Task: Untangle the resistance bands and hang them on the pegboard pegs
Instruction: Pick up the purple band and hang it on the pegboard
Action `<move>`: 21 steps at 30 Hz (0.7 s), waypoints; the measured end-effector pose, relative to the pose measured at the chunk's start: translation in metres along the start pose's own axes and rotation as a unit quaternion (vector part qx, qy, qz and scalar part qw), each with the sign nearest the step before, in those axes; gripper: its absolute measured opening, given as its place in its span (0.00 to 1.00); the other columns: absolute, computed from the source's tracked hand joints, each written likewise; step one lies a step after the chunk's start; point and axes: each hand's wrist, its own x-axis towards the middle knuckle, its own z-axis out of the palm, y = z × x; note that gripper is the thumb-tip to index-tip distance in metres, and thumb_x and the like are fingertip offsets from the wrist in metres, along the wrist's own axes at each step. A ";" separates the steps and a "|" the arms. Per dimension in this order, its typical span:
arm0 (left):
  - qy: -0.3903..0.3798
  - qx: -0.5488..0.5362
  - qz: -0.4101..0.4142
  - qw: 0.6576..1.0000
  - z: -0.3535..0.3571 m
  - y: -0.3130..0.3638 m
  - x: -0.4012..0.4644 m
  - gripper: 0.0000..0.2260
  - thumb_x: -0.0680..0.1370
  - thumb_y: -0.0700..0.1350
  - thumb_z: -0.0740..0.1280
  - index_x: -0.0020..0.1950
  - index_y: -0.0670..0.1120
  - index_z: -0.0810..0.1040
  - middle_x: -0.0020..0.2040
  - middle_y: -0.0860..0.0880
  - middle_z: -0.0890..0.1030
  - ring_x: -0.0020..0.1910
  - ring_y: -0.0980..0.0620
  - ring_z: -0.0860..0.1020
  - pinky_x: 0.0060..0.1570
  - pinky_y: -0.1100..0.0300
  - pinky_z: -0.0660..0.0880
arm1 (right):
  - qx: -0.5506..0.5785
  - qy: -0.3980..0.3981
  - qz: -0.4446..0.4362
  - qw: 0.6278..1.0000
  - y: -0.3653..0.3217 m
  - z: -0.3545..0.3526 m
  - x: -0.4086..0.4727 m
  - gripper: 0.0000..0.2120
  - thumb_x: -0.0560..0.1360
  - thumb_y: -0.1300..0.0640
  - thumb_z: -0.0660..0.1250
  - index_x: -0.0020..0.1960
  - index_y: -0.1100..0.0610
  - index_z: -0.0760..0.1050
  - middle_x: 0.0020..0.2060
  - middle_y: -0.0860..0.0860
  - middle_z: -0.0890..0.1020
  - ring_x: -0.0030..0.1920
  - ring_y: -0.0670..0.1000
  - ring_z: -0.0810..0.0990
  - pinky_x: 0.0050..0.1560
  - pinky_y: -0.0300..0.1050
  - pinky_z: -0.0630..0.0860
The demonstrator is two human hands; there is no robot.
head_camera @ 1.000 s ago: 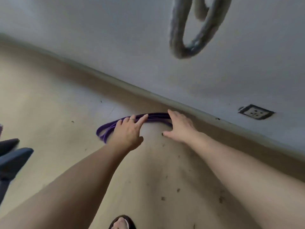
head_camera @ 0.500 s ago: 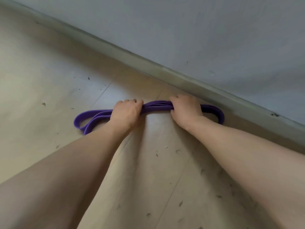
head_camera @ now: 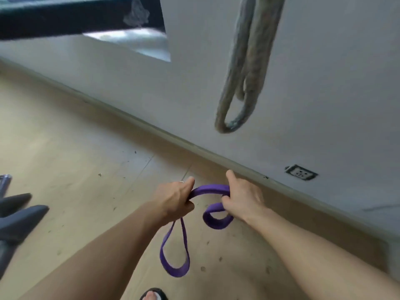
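Observation:
A purple resistance band [head_camera: 211,189] hangs in the air between my two hands, above the wooden floor. My left hand [head_camera: 173,199] grips it on the left, and a long loop of the band dangles below that fist. My right hand [head_camera: 242,197] grips it on the right, with a shorter loop curling under it. A short arch of band spans the gap between both fists. A thick grey band [head_camera: 240,87] hangs in loops against the white wall above. No pegboard or pegs are in view.
The white wall and baseboard [head_camera: 194,146] run diagonally ahead, with a wall socket [head_camera: 301,172] low at right. A dark ledge [head_camera: 80,16] sits at top left. Dark chair-base legs [head_camera: 19,215] lie at left. My sandalled foot [head_camera: 154,295] shows at the bottom edge.
Both hands closed on the purple band on the floor and lifted it. Its ends now dangle as loops. The view rose, and the grey band is in sight again.

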 end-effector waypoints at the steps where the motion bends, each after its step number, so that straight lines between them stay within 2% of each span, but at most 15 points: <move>1: -0.003 -0.007 0.015 1.000 -0.027 0.018 -0.021 0.10 0.78 0.47 0.66 0.54 0.47 0.68 0.45 0.48 0.77 0.42 0.42 0.76 0.41 0.51 0.74 | 0.022 -0.002 0.012 1.000 -0.003 -0.028 -0.026 0.14 0.74 0.58 0.65 0.54 0.51 0.62 0.42 0.49 0.76 0.42 0.55 0.76 0.39 0.47 0.70; 3: -0.015 -0.008 0.052 0.998 -0.084 0.053 -0.062 0.11 0.77 0.48 0.67 0.57 0.48 0.71 0.51 0.49 0.79 0.48 0.44 0.79 0.49 0.49 0.78 | 0.055 -0.010 0.016 0.998 -0.010 -0.088 -0.077 0.16 0.73 0.60 0.65 0.57 0.53 0.65 0.45 0.49 0.75 0.47 0.56 0.77 0.43 0.45 0.68; 5: -0.015 0.001 0.090 0.996 -0.142 0.091 -0.101 0.12 0.77 0.53 0.69 0.56 0.49 0.73 0.53 0.49 0.78 0.49 0.45 0.79 0.50 0.49 0.78 | 0.039 -0.014 -0.009 0.999 -0.017 -0.150 -0.128 0.14 0.73 0.60 0.66 0.56 0.52 0.67 0.45 0.48 0.72 0.50 0.57 0.77 0.44 0.43 0.65; 7: -0.011 0.011 0.129 0.992 -0.200 0.133 -0.137 0.14 0.78 0.57 0.69 0.55 0.49 0.74 0.53 0.49 0.78 0.49 0.45 0.78 0.47 0.51 0.77 | 0.020 -0.002 -0.029 0.999 -0.021 -0.208 -0.178 0.10 0.72 0.58 0.66 0.49 0.51 0.67 0.44 0.47 0.71 0.48 0.55 0.76 0.42 0.45 0.64; 10: -0.019 0.020 0.177 0.984 -0.282 0.193 -0.184 0.14 0.78 0.56 0.68 0.58 0.49 0.74 0.53 0.48 0.79 0.49 0.45 0.79 0.46 0.53 0.76 | 0.048 0.023 -0.026 0.998 -0.025 -0.288 -0.245 0.08 0.70 0.50 0.64 0.43 0.47 0.64 0.39 0.44 0.72 0.40 0.50 0.74 0.35 0.44 0.64; 12: -0.020 0.015 0.207 0.978 -0.328 0.231 -0.211 0.16 0.77 0.55 0.69 0.61 0.49 0.74 0.54 0.48 0.81 0.49 0.45 0.79 0.50 0.50 0.79 | 0.078 0.038 -0.017 0.996 -0.024 -0.337 -0.289 0.10 0.69 0.45 0.64 0.42 0.45 0.63 0.39 0.44 0.74 0.39 0.47 0.74 0.35 0.41 0.66; 14: -0.013 0.029 0.235 0.972 -0.367 0.267 -0.232 0.17 0.77 0.55 0.69 0.61 0.48 0.74 0.53 0.48 0.81 0.49 0.46 0.79 0.50 0.50 0.79 | 0.110 0.067 -0.013 0.992 -0.019 -0.379 -0.325 0.10 0.69 0.44 0.65 0.46 0.46 0.67 0.42 0.44 0.77 0.42 0.48 0.76 0.39 0.43 0.70; 17: 0.004 0.060 0.260 0.964 -0.415 0.318 -0.256 0.18 0.78 0.59 0.68 0.59 0.47 0.74 0.50 0.47 0.81 0.47 0.47 0.78 0.49 0.51 0.77 | 0.159 0.130 0.007 0.979 -0.007 -0.428 -0.371 0.08 0.71 0.52 0.68 0.43 0.46 0.69 0.39 0.43 0.79 0.40 0.46 0.77 0.36 0.39 0.68; 21: 0.027 0.056 0.272 0.960 -0.457 0.376 -0.271 0.19 0.77 0.62 0.69 0.53 0.48 0.74 0.44 0.50 0.79 0.42 0.49 0.75 0.43 0.55 0.70 | 0.235 0.225 0.036 0.945 0.014 -0.472 -0.417 0.11 0.75 0.61 0.69 0.44 0.45 0.73 0.33 0.42 0.80 0.35 0.43 0.77 0.34 0.34 0.67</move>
